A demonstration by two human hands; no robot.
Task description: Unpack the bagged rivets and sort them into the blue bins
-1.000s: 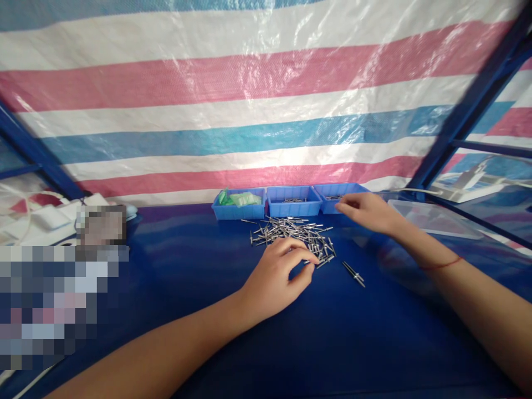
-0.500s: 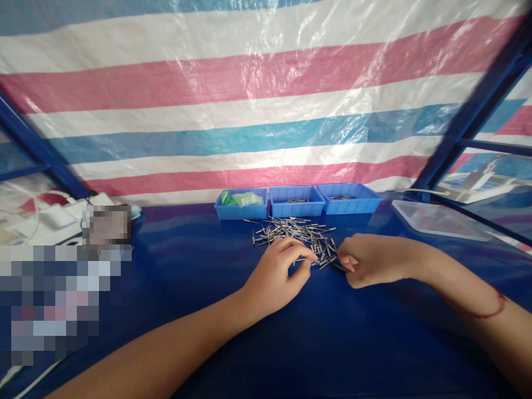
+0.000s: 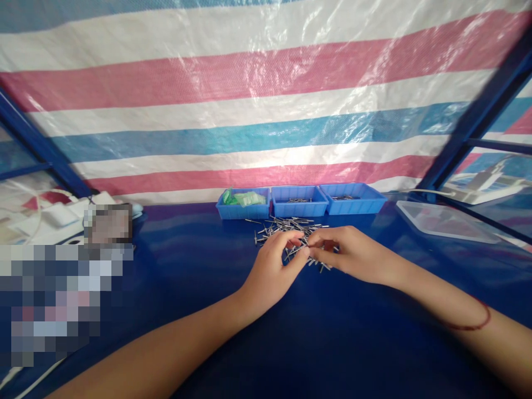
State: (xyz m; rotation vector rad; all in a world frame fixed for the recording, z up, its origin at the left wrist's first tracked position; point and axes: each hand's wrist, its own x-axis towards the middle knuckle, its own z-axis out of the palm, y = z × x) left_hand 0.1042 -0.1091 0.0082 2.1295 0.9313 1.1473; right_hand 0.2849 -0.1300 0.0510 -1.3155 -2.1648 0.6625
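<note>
A loose pile of thin metal blind rivets lies on the blue table in front of the bins. My left hand is over the near left side of the pile, its thumb and forefinger curved with a gap between them. My right hand reaches in from the right and pinches a rivet between thumb and forefinger. The fingertips of both hands come together around it, and they hide part of the rivet and of the pile.
Behind the pile stand three blue bins: the left bin holds green packets, the middle bin and right bin hold some rivets. A clear plastic lid lies at right. Power strips and cables sit at left.
My right hand has moved left from the pile's right edge to meet my left hand, and its fist has become a pinch. My left hand has barely shifted.
</note>
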